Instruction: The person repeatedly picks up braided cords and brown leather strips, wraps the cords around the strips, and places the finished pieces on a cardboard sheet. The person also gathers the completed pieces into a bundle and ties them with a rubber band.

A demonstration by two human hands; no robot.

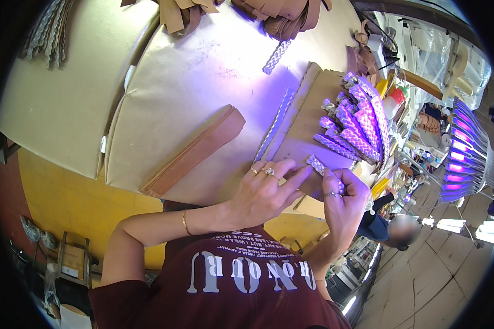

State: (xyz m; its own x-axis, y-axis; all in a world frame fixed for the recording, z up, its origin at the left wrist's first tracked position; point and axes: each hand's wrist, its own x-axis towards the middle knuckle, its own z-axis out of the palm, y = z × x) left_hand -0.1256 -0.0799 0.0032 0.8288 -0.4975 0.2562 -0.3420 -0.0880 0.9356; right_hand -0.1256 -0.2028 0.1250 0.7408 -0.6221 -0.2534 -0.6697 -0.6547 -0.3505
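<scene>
My right hand (343,203) is closed in a pinch on a short pale braided strap (315,162). One end of the strap sticks out past my thumb, over a tan board (307,131). Just left of it, my left hand (269,183) rests with bent, spread fingers at the table's near edge. Its index finger points toward the held strap, and its thumb is partly hidden. A long thin braided strip (273,126) lies along the board's left side, its near end by my left fingers. Beyond my right hand, a heap of braided straps (359,120) lies under violet light.
A stack of brown leather strips (195,151) lies slantwise on the cream table (181,71). More leather bundles (282,13) and a loose braided piece (276,57) are at the far side. A lamp with violet-lit slats (461,156) stands right. Another person (387,227) is beyond.
</scene>
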